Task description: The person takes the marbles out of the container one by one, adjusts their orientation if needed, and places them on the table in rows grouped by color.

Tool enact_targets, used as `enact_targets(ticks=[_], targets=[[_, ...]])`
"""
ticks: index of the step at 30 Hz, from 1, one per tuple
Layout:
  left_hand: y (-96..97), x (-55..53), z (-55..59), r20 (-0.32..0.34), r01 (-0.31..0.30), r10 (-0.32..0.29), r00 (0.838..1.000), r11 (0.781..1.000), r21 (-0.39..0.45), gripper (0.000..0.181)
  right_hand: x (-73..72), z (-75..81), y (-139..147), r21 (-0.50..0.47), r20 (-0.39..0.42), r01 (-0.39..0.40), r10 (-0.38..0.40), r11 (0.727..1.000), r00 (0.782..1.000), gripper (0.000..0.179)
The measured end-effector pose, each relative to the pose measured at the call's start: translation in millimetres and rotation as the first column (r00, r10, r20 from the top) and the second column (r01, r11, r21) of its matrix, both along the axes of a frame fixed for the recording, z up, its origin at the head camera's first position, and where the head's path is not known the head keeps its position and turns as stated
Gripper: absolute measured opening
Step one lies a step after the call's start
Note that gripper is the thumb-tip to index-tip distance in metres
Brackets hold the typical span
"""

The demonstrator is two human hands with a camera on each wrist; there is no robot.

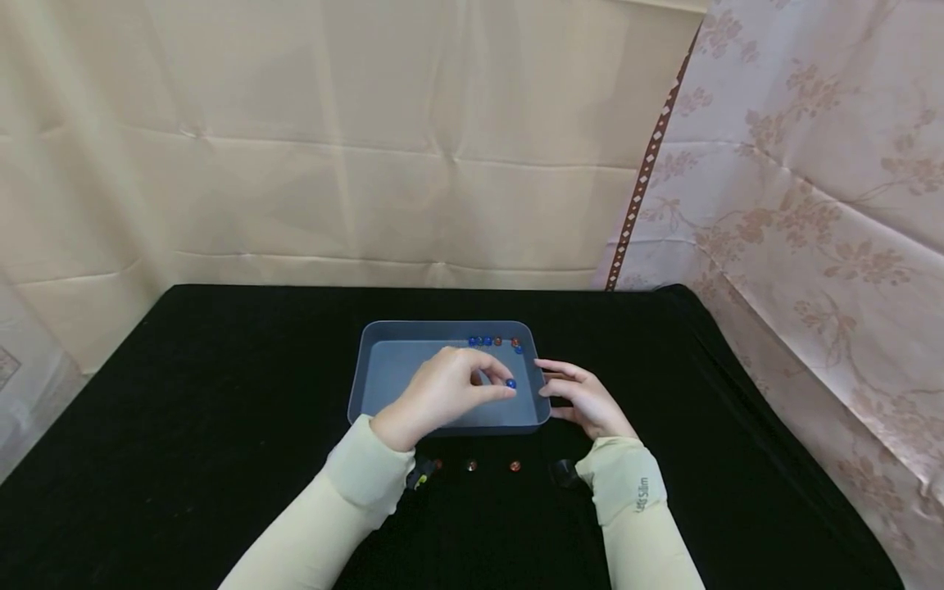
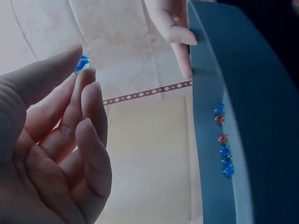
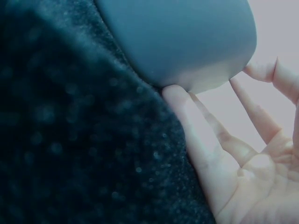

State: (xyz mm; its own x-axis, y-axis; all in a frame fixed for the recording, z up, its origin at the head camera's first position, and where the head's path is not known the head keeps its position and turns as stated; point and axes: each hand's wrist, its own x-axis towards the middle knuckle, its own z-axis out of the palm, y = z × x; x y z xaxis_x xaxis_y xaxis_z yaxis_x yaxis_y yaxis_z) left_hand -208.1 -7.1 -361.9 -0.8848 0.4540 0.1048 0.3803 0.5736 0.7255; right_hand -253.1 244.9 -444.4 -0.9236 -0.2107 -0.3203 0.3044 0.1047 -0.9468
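My left hand (image 1: 450, 381) is over the blue-grey tray (image 1: 391, 365) and pinches a blue marble (image 1: 511, 383) between thumb and fingertip. In the left wrist view the same marble shows at the tips, with the other fingers loosely bent. Along the tray's far wall, toward the right corner, sits a row of several blue and orange marbles (image 1: 487, 341). My right hand (image 1: 587, 401) is at the tray's right end, its spread fingers (image 3: 201, 130) touching the outer wall and rim.
On the black cloth (image 1: 221, 426) in front of the tray lie orange-toned marbles (image 1: 515, 465), one partly hidden near the left wrist's camera. A cream curtain (image 1: 369, 164) hangs behind the table, and a floral one (image 1: 811, 205) hangs at the right.
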Motion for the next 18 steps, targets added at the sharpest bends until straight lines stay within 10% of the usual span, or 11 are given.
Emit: enact_targets(ticks=[18], targets=[[-4.6,12.4,-14.5,-0.007,0.037,-0.037,0.999,0.999,0.005,0.017,0.0,0.2,-0.9,0.012,-0.002,0.003,-0.003,1.000,1.000,0.060]])
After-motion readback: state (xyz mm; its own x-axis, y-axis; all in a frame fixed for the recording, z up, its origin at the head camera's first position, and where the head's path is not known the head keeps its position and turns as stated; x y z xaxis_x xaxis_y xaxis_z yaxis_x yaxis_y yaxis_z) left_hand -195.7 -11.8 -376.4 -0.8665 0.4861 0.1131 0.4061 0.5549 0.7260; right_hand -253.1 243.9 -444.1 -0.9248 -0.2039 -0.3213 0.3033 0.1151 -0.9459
